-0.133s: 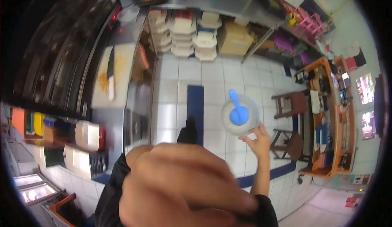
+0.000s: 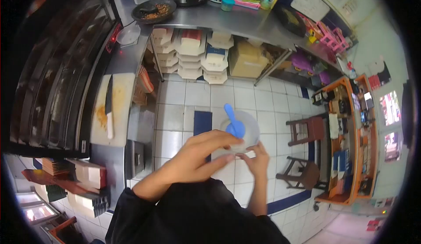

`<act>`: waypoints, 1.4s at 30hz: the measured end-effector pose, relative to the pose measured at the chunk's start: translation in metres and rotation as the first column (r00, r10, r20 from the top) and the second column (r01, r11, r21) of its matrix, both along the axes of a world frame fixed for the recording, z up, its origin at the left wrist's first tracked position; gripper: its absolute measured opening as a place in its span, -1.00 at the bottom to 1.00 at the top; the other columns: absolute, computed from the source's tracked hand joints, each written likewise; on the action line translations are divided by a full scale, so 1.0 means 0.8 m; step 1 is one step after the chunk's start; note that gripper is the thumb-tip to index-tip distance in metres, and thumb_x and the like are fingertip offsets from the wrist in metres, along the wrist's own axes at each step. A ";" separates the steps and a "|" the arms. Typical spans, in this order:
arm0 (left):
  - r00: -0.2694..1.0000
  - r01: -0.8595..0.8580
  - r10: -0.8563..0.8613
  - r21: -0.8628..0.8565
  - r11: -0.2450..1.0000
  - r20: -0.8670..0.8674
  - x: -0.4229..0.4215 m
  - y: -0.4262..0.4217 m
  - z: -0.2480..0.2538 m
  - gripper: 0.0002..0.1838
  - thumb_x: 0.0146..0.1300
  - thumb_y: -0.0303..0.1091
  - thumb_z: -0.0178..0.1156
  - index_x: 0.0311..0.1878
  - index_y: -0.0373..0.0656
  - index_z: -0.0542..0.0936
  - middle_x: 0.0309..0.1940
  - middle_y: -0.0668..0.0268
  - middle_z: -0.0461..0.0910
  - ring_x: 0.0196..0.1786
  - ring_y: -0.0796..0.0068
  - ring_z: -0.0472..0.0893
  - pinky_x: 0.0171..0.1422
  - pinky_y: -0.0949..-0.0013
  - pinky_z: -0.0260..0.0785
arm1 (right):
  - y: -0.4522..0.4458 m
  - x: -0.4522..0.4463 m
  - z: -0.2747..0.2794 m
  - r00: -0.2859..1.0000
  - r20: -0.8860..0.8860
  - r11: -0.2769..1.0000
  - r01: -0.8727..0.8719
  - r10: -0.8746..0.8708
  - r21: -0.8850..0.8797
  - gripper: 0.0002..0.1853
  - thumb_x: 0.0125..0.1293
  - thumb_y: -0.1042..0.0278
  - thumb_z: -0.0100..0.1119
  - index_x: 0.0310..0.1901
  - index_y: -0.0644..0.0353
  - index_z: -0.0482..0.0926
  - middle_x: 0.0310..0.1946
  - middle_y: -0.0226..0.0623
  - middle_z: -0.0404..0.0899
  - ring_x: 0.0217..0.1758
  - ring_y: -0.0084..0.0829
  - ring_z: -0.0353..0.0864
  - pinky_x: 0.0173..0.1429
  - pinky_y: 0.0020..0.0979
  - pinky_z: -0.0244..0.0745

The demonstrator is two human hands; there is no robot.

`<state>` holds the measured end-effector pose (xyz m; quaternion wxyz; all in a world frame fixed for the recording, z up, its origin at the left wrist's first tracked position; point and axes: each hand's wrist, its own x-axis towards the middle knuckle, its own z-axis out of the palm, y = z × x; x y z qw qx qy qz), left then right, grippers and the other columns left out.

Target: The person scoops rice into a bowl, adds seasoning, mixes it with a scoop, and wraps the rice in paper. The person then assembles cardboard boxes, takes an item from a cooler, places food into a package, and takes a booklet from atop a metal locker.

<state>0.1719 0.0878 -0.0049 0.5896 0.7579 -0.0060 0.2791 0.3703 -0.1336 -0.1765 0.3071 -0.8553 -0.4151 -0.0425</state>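
A translucent round bowl (image 2: 252,132) is in front of my body, above the tiled floor. A blue scoop (image 2: 236,129) lies in it, its handle sticking up past the far rim. My right hand (image 2: 258,158) grips the bowl's near right edge, thumb and fingers closed on the rim. Over the near left side of the bowl reaches my left hand (image 2: 206,154). Its fingers stretch forward, the thumb apart below them, and they cover part of the bowl. Whether the left fingertips touch the rim, I cannot tell.
To the left, a knife (image 2: 109,108) lies on a stained cutting board (image 2: 120,125). A black pan (image 2: 153,11) with browned food sits on the steel counter (image 2: 210,18). Stacked boxes (image 2: 190,59) stand beneath it. Brown stools (image 2: 307,130) and an orange shelf (image 2: 346,156) stand right.
My left hand has dropped from close before the camera to the bowl, its fingers now extended. The bowl and right hand appear further left and lower; the whole view has shifted too.
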 end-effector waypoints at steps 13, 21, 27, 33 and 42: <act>0.796 0.255 -0.129 0.134 0.958 -0.592 0.289 0.263 -0.127 -0.51 0.45 -0.06 0.18 0.30 -0.15 0.54 0.06 0.04 0.62 0.11 -0.05 0.62 0.20 0.10 0.50 | 0.381 0.333 -0.056 0.949 -0.232 0.973 -0.184 0.212 0.136 -0.53 -0.17 0.10 0.70 -0.34 0.18 0.62 0.07 -0.09 0.66 -0.02 -0.05 0.72 -0.03 -0.20 0.63; 0.788 -0.305 0.224 -0.048 0.951 -0.573 0.452 0.450 -0.094 -0.61 0.40 -0.34 0.28 0.26 -0.19 0.60 0.02 0.13 0.70 0.05 0.34 0.68 0.21 0.29 0.47 | 0.717 0.570 -0.035 0.870 -0.144 0.877 -0.446 0.471 0.178 -0.49 -0.05 -0.09 0.60 -0.28 0.15 0.62 0.15 -0.21 0.62 -0.04 -0.09 0.71 -0.05 -0.19 0.61; 0.808 -0.422 0.280 -0.178 0.889 -0.519 0.503 0.581 -0.118 -0.60 0.42 -0.31 0.28 0.27 -0.20 0.58 0.04 0.16 0.69 0.04 0.38 0.68 0.15 0.34 0.50 | 0.865 0.678 -0.001 0.779 -0.305 0.799 -0.595 0.548 -0.088 -0.52 0.19 -0.05 0.48 0.04 0.06 0.69 -0.37 -0.27 0.68 -0.38 -0.24 0.69 -0.23 -0.21 0.54; 0.466 -0.765 0.711 0.164 0.623 -0.526 0.602 0.754 -0.215 -0.50 0.39 -0.19 0.30 0.26 -0.31 0.53 -0.45 0.22 0.59 -0.44 0.42 0.57 -0.32 0.32 0.41 | 1.028 0.844 0.066 0.762 -0.563 0.939 -0.182 0.322 0.291 -0.62 0.39 0.19 0.33 0.15 0.17 0.63 -0.31 -0.23 0.72 -0.38 -0.51 0.64 -0.35 -0.43 0.56; 0.423 -0.730 0.538 0.078 0.679 -0.729 0.660 0.829 -0.286 -0.28 0.44 0.03 0.18 0.43 -0.34 0.31 -0.55 0.13 0.58 -0.43 0.22 0.64 -0.27 0.16 0.44 | 1.258 0.997 0.117 0.581 -0.737 0.938 -0.216 0.346 0.270 -0.31 0.29 0.40 0.38 0.44 -0.01 0.36 -0.20 -0.15 0.67 -0.42 -0.38 0.68 -0.37 -0.36 0.67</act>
